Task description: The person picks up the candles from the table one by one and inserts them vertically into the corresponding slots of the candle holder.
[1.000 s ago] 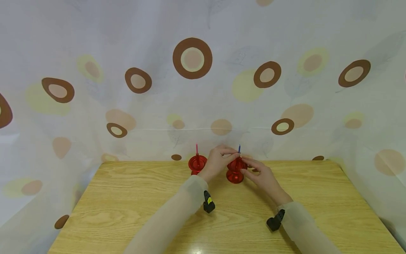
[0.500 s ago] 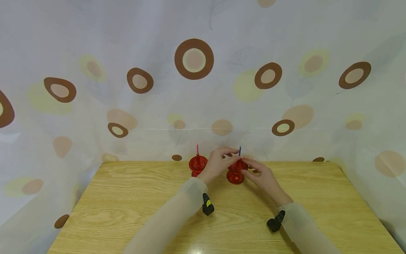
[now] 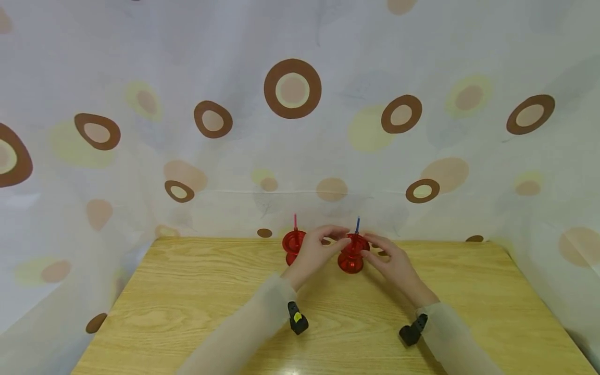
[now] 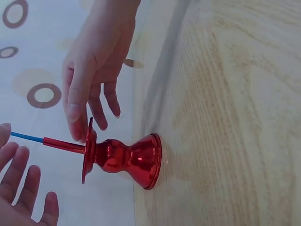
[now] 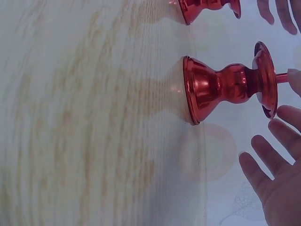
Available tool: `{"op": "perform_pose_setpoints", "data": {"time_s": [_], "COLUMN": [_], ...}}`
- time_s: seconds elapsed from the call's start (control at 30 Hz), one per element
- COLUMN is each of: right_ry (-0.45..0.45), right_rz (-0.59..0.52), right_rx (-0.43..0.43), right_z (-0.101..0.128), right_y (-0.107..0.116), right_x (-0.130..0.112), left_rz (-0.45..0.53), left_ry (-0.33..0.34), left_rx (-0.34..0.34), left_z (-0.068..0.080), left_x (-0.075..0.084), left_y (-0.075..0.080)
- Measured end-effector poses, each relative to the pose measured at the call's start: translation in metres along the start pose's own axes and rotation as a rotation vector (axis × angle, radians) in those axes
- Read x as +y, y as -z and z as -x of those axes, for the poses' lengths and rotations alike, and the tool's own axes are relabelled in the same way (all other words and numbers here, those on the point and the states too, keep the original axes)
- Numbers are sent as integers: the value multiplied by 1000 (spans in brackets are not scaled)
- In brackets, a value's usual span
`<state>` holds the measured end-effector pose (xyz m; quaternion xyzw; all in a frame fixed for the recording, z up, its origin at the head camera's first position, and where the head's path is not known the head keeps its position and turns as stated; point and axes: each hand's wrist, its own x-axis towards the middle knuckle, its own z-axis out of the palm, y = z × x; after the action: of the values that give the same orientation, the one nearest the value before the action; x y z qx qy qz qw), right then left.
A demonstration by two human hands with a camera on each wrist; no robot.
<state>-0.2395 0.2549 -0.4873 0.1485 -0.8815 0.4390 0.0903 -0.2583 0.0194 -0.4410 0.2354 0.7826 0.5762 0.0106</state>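
Observation:
A shiny red candle holder [image 3: 350, 263] stands upright on the table, with a thin blue candle [image 3: 358, 225] in its socket, leaning slightly right in the head view. My left hand [image 3: 315, 254] is just left of it, thumb and fingers spread apart with nothing between them. On the other side, my right hand [image 3: 392, 264] has loosely bent fingers and its fingertips right at the dish rim [image 5: 267, 80]. The left wrist view shows the blue candle [image 4: 27, 137] fitted into the red tube [image 4: 63, 145]. A second red holder [image 3: 292, 244] with a pink candle [image 3: 295, 222] is partly hidden behind my left hand.
Both holders stand near the back edge of the wood-grain table [image 3: 211, 291]. A pale cloth [image 3: 234, 156] with brown ring patterns hangs behind and along the sides. Each wrist wears a small black camera [image 3: 298, 322].
The left hand has let go of the blue candle and drawn back left and slightly down. The right hand stays beside the holder, its fingertips slightly farther right. The head view has shifted slightly.

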Motion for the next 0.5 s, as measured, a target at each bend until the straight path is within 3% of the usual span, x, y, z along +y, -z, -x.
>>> {"op": "perform_pose_setpoints", "data": {"time_s": [0.27, 0.5], "right_ry": [32, 39], "right_rz": [-5, 31], "right_rx": [26, 50], "right_z": [6, 17], "right_y": [5, 11], "right_x": [-6, -10], "left_rz": [-8, 8], "left_ry": [-5, -21], "left_rx": [62, 52], "left_z": [22, 42], "left_x": [-9, -17], "left_y": [10, 19]}}
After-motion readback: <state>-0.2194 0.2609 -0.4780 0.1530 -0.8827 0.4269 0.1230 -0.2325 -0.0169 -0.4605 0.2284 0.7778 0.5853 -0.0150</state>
